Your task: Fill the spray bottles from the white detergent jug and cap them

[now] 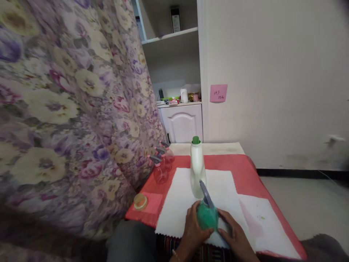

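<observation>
A round green spray bottle (207, 216) with a grey trigger head (206, 194) is between my two hands above the front of the white cloth. My left hand (193, 223) wraps around its left side, thumb across the lower front. On the right, my right hand (231, 229) grips the bottle with its fingers and thumb against the side. Just beyond stands a tall pale green jug (196, 167), upright, with a green piece (195, 139) in its open mouth. The grey trigger head overlaps the jug's lower part in this view.
Three pink spray bottles (160, 173) with grey heads stand at the table's left edge. A round lid (140, 201) lies nearer me on a pink paper. A second white cloth (268, 222), stained, covers the right side of the red tablecloth (218, 163). A floral curtain (81, 109) hangs close on the left.
</observation>
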### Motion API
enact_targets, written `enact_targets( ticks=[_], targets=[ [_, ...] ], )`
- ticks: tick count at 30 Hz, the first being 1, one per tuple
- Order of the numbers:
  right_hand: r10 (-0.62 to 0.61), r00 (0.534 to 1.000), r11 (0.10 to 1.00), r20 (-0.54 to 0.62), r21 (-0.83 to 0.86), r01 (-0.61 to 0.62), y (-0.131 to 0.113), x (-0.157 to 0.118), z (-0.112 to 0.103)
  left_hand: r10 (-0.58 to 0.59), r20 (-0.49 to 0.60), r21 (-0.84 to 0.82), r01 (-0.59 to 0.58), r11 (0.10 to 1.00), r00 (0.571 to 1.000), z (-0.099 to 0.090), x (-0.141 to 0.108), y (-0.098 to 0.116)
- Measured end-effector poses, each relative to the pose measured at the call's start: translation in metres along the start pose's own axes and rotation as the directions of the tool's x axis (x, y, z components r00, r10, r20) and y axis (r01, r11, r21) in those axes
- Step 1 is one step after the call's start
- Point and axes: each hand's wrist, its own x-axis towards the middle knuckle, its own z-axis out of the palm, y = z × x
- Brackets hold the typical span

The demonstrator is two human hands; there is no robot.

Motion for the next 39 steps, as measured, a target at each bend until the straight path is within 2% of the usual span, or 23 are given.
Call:
enact_targets(
  ticks=[3,6,10,15,19,23,28,32,39],
  targets=[
    [0.011,1.000,0.999,0.019,-0.036,-0.011,0.003,-0.001,0.000,0.053,-0.059,0.006,-0.053,0.999,0.997,0.006,-0.004,-0.006],
    [0.023,0.999,0.997,0.033,-0.074,-0.020,0.003,-0.001,-0.001,0.051,-0.193,0.031,-0.046,0.998,0.980,-0.002,-0.003,-0.015],
    [0.020,1.000,0.995,0.019,-0.098,-0.018,0.005,-0.001,-0.001,0.019,-0.444,0.092,0.024,0.995,0.896,-0.040,0.014,-0.030],
    [0.008,1.000,0.989,0.004,-0.150,-0.008,0.006,0.000,0.001,-0.029,-0.631,0.139,0.150,0.979,0.775,-0.095,0.052,-0.049],
    [-0.019,0.999,0.980,0.029,-0.196,0.024,0.006,0.001,0.000,-0.054,-0.719,0.150,0.231,0.961,0.693,-0.118,0.076,-0.064],
    [-0.019,0.998,0.971,0.054,-0.237,0.032,0.004,0.002,0.000,-0.070,-0.768,0.142,0.277,0.950,0.637,-0.124,0.091,-0.077],
    [-0.025,0.996,0.968,0.084,-0.245,0.044,0.002,0.003,-0.001,-0.050,-0.808,0.150,0.286,0.946,0.587,-0.125,0.103,-0.091],
    [-0.015,0.996,0.968,0.085,-0.247,0.036,0.001,0.003,-0.001,-0.027,-0.821,0.165,0.281,0.945,0.570,-0.126,0.108,-0.097],
    [-0.046,0.997,0.970,0.062,-0.238,0.060,0.001,0.001,0.000,0.020,-0.821,0.201,0.256,0.945,0.570,-0.123,0.107,-0.102]
  ],
)
